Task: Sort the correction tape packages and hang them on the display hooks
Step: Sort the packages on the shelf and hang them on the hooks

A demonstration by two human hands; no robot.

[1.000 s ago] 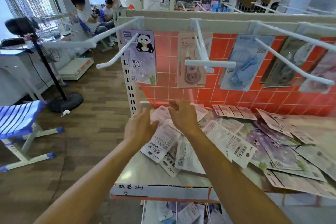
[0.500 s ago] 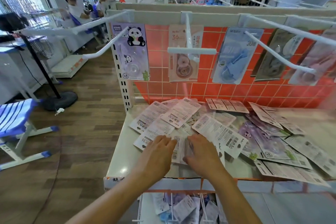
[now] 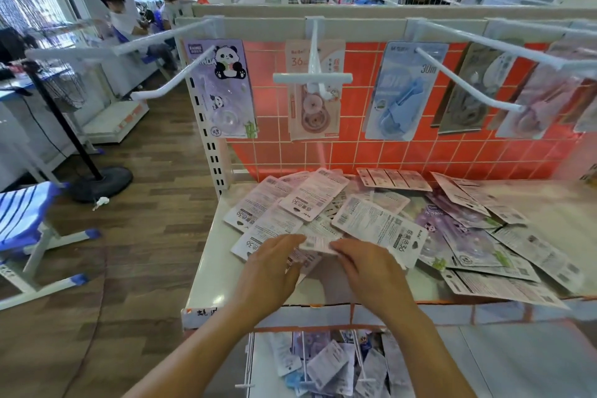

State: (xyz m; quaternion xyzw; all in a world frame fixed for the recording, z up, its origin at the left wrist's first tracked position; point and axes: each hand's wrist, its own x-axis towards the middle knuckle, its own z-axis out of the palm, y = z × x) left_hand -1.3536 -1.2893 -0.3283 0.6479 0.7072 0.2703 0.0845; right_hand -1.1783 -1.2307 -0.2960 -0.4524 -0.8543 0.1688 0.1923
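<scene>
Head view: pinching one correction tape package [image 3: 318, 240] between left hand [image 3: 271, 268] and right hand [image 3: 371, 271], fingertips curled under it, hidden. Cannot read its blurred print.

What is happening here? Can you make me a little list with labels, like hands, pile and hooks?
Left hand: pinches one end of a small pink-and-white card package
Right hand: pinches its other end
Pile: flat card packages, mostly face-down, on the cream metal shelf
Hooks: long white metal hooks before an orange grid panel
Hanging: purple panda package, pink package, blue package
</scene>
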